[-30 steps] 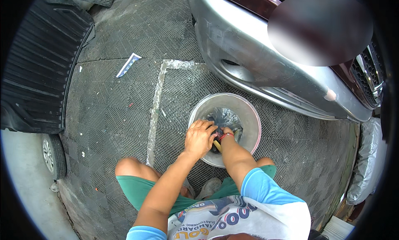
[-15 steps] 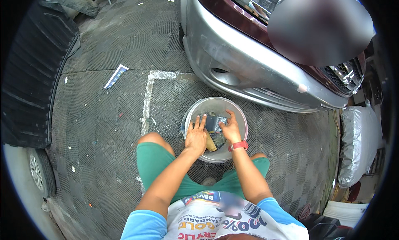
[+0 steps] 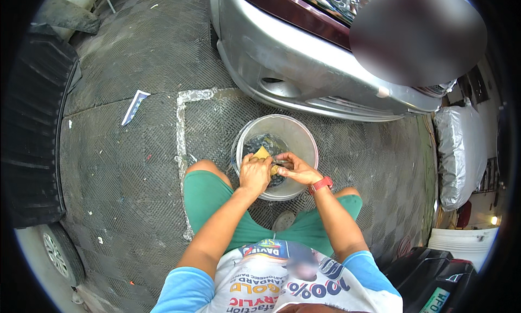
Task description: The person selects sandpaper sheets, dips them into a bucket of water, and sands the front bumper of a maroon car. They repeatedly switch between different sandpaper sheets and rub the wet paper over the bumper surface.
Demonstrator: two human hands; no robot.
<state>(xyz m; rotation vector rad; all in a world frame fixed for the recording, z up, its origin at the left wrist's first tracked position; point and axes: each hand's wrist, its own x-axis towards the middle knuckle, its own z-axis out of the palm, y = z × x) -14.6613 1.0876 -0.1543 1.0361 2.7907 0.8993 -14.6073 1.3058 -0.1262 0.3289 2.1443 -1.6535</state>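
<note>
Both hands are over a round whitish plastic bucket (image 3: pixel 307 145) between my knees. My left hand (image 3: pixel 254 175) is closed on a yellow-tan piece of sandpaper (image 3: pixel 262 152), which sticks up beyond its fingers. To the right, my right hand (image 3: pixel 299 170), a red watch on its wrist, pinches a yellow-tan bit beside the left fingertips. Whether this bit belongs to the same piece is hidden by the fingers. Below them, dark water with floating bits (image 3: pixel 267 141) shows in the bucket.
A silver bumper (image 3: pixel 304 93) of a car curves close beyond the bucket. On the left are a black ribbed panel (image 3: pixel 32 128) and a wheel (image 3: pixel 57 253). A silver-wrapped bundle (image 3: pixel 461 155) stands at right. A paper scrap (image 3: pixel 134 107) lies on the dark patterned floor.
My hands were spread low inside the bucket, over a dark block and the tan piece. Now they are drawn together above it, gripping yellow-tan sandpaper. The view has shifted slightly.
</note>
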